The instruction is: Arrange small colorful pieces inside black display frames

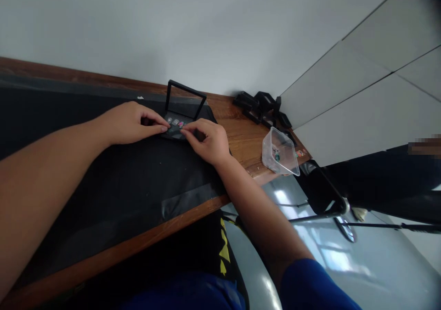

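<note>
A small black hinged frame case (pixel 186 87) stands open on the black mat, its lid a thin rim around a clear film. Several small charms (pixel 175 122), pale ones and one pink, lie in a row on its base. My left hand (pixel 127 124) is at the base's left front corner, thumb and forefinger brought together; anything between them is too small to make out. From the right, my right hand (pixel 210 140) pinches close to the pink charm at the base's right side. What its fingertips hold, if anything, is hidden.
Several black frame cases (pixel 263 103) are heaped by the wall at right. Nearer, a clear plastic tub (pixel 280 151) with small items sits at the table's right end, beside small colourful pieces (pixel 300 153). A black mat (pixel 138 177) covers the wooden table (pixel 237 128). A folded metal-framed chair (pixel 324 190) is beyond.
</note>
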{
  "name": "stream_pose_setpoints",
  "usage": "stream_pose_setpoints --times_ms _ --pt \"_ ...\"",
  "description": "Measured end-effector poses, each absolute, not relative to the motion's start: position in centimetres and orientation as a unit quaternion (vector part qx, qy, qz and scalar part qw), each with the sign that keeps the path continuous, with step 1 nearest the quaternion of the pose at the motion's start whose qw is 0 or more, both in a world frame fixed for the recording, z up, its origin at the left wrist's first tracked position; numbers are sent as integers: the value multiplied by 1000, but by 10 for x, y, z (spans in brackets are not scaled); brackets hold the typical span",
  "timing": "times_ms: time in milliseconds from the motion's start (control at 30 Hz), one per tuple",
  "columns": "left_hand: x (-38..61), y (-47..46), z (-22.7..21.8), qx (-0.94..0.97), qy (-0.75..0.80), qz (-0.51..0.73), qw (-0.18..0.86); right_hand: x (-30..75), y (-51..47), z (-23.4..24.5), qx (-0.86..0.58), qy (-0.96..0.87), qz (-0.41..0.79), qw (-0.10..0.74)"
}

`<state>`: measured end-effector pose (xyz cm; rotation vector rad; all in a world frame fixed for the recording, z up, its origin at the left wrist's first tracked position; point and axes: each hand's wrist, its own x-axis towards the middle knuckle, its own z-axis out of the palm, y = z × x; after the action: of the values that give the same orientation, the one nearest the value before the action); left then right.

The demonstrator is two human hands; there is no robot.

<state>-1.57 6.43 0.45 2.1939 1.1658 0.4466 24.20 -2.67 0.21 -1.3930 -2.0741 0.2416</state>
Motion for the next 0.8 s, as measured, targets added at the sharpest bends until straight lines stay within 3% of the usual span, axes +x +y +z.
stream_pose_setpoints --times_ms 400,800 --pt "-4 52 12 810 494 150 279 250 -27 -4 -508 -781 175 318" --pt "-2 49 11 809 500 157 266 238 -27 -6 -554 -750 148 329"
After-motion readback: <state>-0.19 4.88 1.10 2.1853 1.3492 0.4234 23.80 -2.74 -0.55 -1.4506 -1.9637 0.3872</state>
